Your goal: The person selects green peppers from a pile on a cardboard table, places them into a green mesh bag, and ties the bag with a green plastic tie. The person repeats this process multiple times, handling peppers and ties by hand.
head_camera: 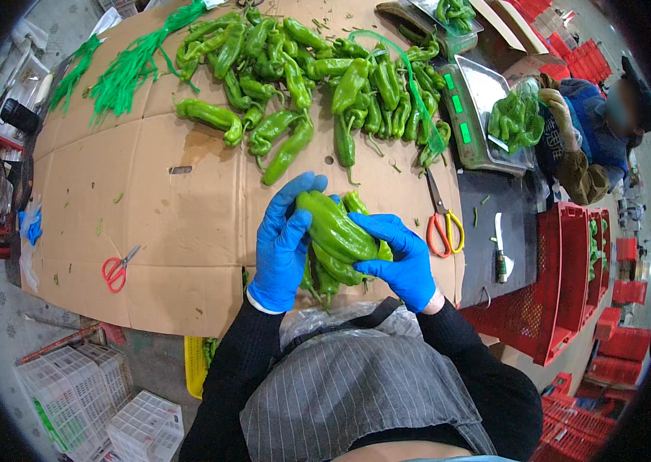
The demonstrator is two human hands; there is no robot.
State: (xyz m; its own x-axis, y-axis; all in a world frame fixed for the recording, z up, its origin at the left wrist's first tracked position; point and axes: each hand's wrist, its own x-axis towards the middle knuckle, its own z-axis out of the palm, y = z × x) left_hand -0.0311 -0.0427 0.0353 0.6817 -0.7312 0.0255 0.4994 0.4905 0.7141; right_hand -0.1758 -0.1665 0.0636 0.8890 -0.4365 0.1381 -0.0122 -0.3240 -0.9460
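Observation:
Both hands wear blue gloves and hold one large green pepper (pixel 340 226) between them above the cardboard near my body. My left hand (pixel 285 248) is around its upper left end, thumb against the side. The fingers and thumb of my right hand (pixel 397 254) grip its lower right end. More green peppers (pixel 325 280) show under the held one; whether they rest on the cardboard is hidden by my hands. Ahead of them lies a heap of green peppers (pixel 267 52), with a second cluster (pixel 383 95) to its right, partly edged by a green mesh net (pixel 415 86).
Red-and-yellow-handled scissors (pixel 439 216) lie on the right, red-handled scissors (pixel 114 269) on the left. A knife (pixel 500 254) sits on the dark tabletop. Right of the peppers, a scale (pixel 484 86) holds a netted bag of peppers (pixel 516 118) by another person (pixel 585 127). Green net bags (pixel 135 69) lie far left.

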